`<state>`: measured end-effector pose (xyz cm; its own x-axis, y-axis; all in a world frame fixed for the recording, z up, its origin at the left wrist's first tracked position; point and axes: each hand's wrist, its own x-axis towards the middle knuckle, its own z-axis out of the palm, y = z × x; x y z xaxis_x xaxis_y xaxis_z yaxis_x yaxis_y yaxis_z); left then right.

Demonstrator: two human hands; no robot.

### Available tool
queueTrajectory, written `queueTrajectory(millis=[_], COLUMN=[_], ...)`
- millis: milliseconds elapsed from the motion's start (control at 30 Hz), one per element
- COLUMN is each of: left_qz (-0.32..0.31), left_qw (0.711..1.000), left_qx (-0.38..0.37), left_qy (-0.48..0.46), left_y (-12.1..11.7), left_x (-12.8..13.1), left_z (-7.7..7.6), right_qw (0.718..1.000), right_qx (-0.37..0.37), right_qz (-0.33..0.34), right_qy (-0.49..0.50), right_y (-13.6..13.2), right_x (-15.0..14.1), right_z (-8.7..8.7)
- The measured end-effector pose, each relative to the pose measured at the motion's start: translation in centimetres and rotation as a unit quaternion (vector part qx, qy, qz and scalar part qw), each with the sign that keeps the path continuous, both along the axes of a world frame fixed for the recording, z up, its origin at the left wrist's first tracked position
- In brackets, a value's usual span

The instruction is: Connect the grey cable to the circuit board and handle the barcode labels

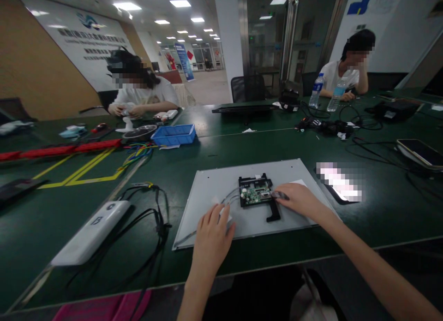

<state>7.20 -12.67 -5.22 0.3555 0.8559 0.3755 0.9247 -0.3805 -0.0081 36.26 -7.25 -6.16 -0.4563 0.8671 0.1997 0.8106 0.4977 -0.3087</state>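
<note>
A light grey panel (214,182) lies flat on the table in front of me. On it sits a black plastic frame (273,214) with a green circuit board (255,195) inside. My right hand (300,200) is closed at the frame's right side, its fingers around a small dark grey object (280,195) whose kind I cannot make out. Grey cables (231,194) run from the board's left side towards my left hand (212,226). That hand rests palm down at the panel's front left, fingers stretched and a little bent. Something white (224,215) shows by its fingertips, partly hidden.
Right of the panel lies a phone (341,185) with a lit screen. At left are a white power bank (92,233) and black cables (161,224). Further back stand a blue bin (175,134), a dark flat monitor (244,109) and bottles (316,91). Two people sit across the table.
</note>
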Motion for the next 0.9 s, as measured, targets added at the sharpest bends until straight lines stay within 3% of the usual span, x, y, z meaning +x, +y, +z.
queueTrajectory(millis=[133,267,400,633,767,900], left_qz=[0.006,0.005,0.007,0.022,0.038,0.078], left_qw=[1.0,0.999,0.998,0.997,0.997,0.993], left_qx=[0.002,-0.004,-0.023,-0.042,-0.024,0.072], left_qy=[0.018,0.038,0.053,0.054,0.063,0.041], left_y=[0.1,0.3,0.4,0.5,0.8,1.8], left_x=[-0.1,0.0,0.0,-0.1,-0.3,-1.4], left_z=[-0.5,-0.8,-0.6,-0.2,0.9,2.9], right_qw=[0.999,0.999,1.0,0.999,0.997,0.993], right_qx=[0.015,0.014,0.002,0.025,0.043,0.079], right_qz=[-0.007,-0.022,0.0,0.005,-0.014,-0.06], right_qy=[-0.047,-0.026,0.013,-0.041,-0.07,-0.068], right_y=[0.0,-0.3,-0.5,0.0,0.0,-0.3], right_x=[-0.4,0.0,0.2,-1.0,-1.2,0.3], right_z=[-0.1,-0.3,-0.1,0.1,-0.2,-0.4])
